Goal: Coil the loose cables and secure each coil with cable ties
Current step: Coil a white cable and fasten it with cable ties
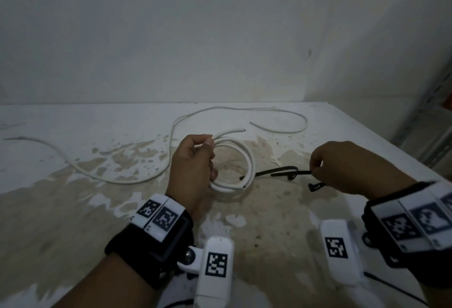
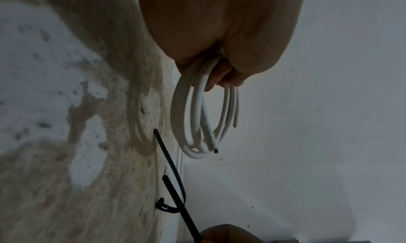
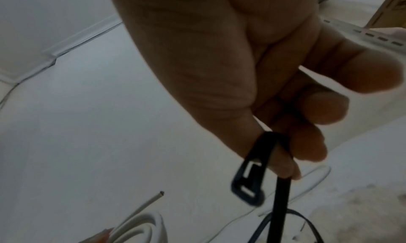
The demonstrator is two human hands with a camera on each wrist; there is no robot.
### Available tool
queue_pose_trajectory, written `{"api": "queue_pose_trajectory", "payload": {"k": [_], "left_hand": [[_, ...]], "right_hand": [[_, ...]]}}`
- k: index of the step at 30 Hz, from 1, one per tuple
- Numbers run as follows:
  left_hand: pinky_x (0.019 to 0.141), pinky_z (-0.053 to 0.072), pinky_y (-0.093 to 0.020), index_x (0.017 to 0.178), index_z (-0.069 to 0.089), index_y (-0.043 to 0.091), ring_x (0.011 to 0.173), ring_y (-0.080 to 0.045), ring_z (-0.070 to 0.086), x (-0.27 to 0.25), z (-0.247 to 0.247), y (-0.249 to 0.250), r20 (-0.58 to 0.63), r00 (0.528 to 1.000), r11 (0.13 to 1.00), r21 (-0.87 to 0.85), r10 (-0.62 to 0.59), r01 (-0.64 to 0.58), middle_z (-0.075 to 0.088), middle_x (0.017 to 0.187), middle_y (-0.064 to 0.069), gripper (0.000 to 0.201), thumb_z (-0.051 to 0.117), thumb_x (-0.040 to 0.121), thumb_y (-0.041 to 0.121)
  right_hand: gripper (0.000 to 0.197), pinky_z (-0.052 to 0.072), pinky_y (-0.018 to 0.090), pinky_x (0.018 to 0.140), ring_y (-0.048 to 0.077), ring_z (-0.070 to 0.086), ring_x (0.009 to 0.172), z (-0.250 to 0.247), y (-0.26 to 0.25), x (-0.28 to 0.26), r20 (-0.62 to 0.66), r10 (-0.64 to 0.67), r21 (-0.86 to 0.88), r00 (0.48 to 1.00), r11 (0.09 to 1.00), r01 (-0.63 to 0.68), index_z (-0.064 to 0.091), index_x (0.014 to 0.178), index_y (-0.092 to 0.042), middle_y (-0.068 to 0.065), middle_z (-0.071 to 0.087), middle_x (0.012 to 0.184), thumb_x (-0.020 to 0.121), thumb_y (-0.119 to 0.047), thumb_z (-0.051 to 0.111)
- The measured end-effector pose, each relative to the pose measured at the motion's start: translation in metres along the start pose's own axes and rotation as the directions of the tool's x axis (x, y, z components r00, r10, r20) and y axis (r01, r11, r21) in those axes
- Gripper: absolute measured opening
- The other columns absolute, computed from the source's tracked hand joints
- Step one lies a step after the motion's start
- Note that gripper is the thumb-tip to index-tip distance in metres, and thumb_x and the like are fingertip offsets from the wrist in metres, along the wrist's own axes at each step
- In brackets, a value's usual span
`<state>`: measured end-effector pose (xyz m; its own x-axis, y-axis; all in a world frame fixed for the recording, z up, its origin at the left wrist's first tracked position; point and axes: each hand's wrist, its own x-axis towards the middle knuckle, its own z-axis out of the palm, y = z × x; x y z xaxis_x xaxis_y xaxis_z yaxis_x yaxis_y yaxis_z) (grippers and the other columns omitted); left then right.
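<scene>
One loose cable [image 1: 117,178] beside coil [image 1: 241,168].

Bare storeroom or workshop corner: worn white table [image 1: 73,210] with peeling paint against a plain stained wall [image 1: 195,38]; slotted metal shelving [image 1: 430,141] right of the table.

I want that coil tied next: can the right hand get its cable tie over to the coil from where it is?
Probably yes. The right hand pinches a black cable tie beside the white coil held by the left hand; only bare table between.
</scene>
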<state>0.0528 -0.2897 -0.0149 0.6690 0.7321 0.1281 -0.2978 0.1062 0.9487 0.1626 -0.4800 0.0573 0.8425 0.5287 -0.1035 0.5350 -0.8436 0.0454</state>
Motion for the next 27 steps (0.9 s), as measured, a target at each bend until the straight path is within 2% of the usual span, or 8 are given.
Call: {"api": "queue_pose_trajectory", "payload": {"k": [3,7,9,12,16,20,25,27], "left_hand": [[0.041,0.033,-0.021,0.086,0.058,0.015,0.04,-0.007,0.033,0.001,0.0,-0.001,-0.001,1.0,1.0,-0.005,0.0,0.0,0.043,0.064,-0.002,0.015,0.049,0.097,0.011],[0.042,0.031,-0.022,0.086,0.058,0.014,0.042,-0.008,0.031,-0.001,0.0,-0.001,0.001,1.0,1.0,-0.002,0.012,-0.012,0.043,0.061,-0.001,0.014,0.049,0.097,0.012],[0.042,0.031,-0.022,0.086,0.059,0.014,0.042,-0.007,0.032,-0.002,0.001,0.001,-0.007,1.0,1.0,-0.011,0.024,-0.024,0.043,0.06,0.0,0.014,0.049,0.097,0.011],[0.042,0.031,-0.021,0.086,0.059,0.015,0.042,-0.006,0.033,-0.002,0.002,0.004,-0.038,0.998,0.998,-0.025,0.05,-0.05,0.043,0.06,0.001,0.015,0.05,0.097,0.011],[0.043,0.03,-0.023,0.088,0.058,0.015,0.045,-0.008,0.032,-0.004,0.003,0.01,-0.081,0.99,0.993,-0.012,0.116,-0.117,0.044,0.064,0.0,0.014,0.049,0.097,0.012],[0.044,0.033,-0.024,0.086,0.06,0.018,0.045,-0.008,0.036,-0.005,0.0,0.012,-0.077,0.975,0.977,0.065,0.209,-0.204,0.05,0.06,0.01,0.014,0.051,0.096,0.013],[0.059,0.036,-0.029,0.08,0.061,0.011,0.058,-0.011,0.044,-0.006,0.0,0.014,-0.061,0.962,0.96,0.109,0.267,-0.259,0.052,0.063,0.007,0.015,0.055,0.093,0.015],[0.056,0.035,-0.031,0.078,0.058,0.006,0.057,-0.015,0.042,-0.002,-0.004,0.016,-0.078,0.973,0.975,0.057,0.217,-0.213,0.049,0.062,0.0,0.026,0.055,0.093,0.026]], "right_hand": [[0.016,0.053,0.03,0.068,0.018,0.06,0.072,0.0,0.01,0.006,-0.075,0.016,-0.051,0.997,0.999,-0.02,0.067,0.088,-0.013,0.001,0.064,0.081,0.087,-0.013,0.051],[0.018,0.047,0.026,0.06,0.012,0.051,0.059,-0.012,0.023,0.001,-0.066,0.034,-0.183,0.997,0.982,-0.046,0.057,0.071,-0.017,-0.004,0.053,0.068,0.087,-0.013,0.05],[0.017,0.049,0.027,0.061,0.012,0.054,0.061,-0.026,0.021,-0.01,-0.09,0.011,-0.15,0.996,0.988,-0.024,0.058,0.072,-0.017,-0.003,0.057,0.068,0.088,-0.017,0.052],[0.02,0.044,0.023,0.052,0.004,0.057,0.054,-0.043,-0.005,-0.028,-0.059,-0.09,0.123,0.994,0.988,0.096,0.067,0.073,-0.019,-0.006,0.065,0.059,0.089,-0.02,0.055],[0.025,0.039,0.017,0.039,0.004,0.049,0.036,-0.032,-0.052,-0.032,0.032,-0.203,0.542,0.979,0.826,0.154,0.072,0.071,-0.012,-0.003,0.068,0.057,0.089,-0.016,0.054],[0.023,0.041,0.019,0.038,0.01,0.05,0.037,-0.007,-0.084,-0.016,0.101,-0.197,0.841,0.975,0.541,0.022,0.066,0.083,-0.003,0.005,0.065,0.059,0.094,-0.01,0.048],[0.019,0.035,0.018,0.036,0.008,0.043,0.038,0.0,-0.113,-0.003,0.15,-0.262,0.971,0.953,-0.141,-0.192,0.061,0.087,-0.009,0.0,0.056,0.057,0.096,-0.011,0.045],[0.021,0.033,0.017,0.035,0.006,0.04,0.038,0.001,-0.12,-0.002,0.188,-0.315,0.903,0.93,-0.318,-0.29,0.059,0.083,-0.014,-0.001,0.053,0.058,0.097,-0.013,0.044]]}}
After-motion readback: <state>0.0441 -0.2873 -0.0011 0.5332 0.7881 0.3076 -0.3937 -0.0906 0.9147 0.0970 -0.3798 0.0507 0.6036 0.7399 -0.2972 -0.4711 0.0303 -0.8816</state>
